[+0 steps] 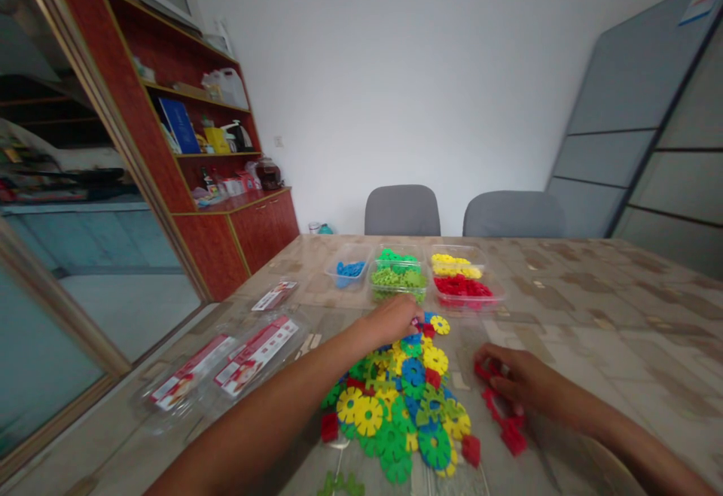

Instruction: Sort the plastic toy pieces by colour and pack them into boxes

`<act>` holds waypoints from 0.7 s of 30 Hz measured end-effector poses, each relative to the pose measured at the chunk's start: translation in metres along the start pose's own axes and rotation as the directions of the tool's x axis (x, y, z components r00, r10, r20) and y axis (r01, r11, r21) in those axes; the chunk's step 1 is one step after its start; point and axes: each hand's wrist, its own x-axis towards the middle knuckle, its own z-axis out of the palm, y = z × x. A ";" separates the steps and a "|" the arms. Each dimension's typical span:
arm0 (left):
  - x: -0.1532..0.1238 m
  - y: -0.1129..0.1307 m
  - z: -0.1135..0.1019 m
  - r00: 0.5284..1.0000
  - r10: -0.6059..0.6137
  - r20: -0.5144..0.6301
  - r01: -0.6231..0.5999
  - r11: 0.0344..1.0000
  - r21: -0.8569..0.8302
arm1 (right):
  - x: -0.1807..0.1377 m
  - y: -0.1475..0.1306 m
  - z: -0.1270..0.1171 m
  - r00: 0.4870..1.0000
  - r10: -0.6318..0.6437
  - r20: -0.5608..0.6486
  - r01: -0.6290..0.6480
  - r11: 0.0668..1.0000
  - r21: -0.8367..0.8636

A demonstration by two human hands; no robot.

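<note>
A heap of plastic snowflake discs [391, 436] in blue, green and yellow lies in front of me, with small red square pieces [471, 451] among and around it. My left hand [395, 317] reaches over to the far end of the heap. Its fingers are closed at a bit of red and blue, and their tips are partly hidden. To the right of the heap, my right hand [511, 377] curls its fingers around red plastic pieces [513, 436], some of which stick out below the hand onto the table.
Beyond the heap stand clear tubs of blue pieces [350, 270], green pieces [398, 279], yellow pieces [455, 266] and red pieces [463, 290]. Clear lids with labels [257, 357] lie at the left. Two grey chairs [402, 210] stand behind the table [610, 315].
</note>
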 end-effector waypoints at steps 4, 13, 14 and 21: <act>0.006 -0.002 0.001 0.996 0.050 0.079 -0.051 0.999 0.010 | -0.001 -0.003 0.004 0.999 -0.022 -0.042 0.020 0.998 -0.060; -0.013 0.009 0.000 0.997 0.052 -0.050 -0.062 0.975 -0.213 | 0.004 -0.007 0.012 0.999 -0.021 -0.032 0.024 0.996 0.090; -0.015 0.011 0.002 0.997 0.045 -0.067 -0.061 0.964 -0.260 | 0.006 -0.006 0.012 0.999 -0.009 -0.039 0.014 0.991 0.130; -0.023 0.022 0.013 0.998 0.046 -0.039 -0.060 0.867 -0.494 | 0.015 0.001 0.012 0.995 0.053 -0.086 -0.037 0.983 0.177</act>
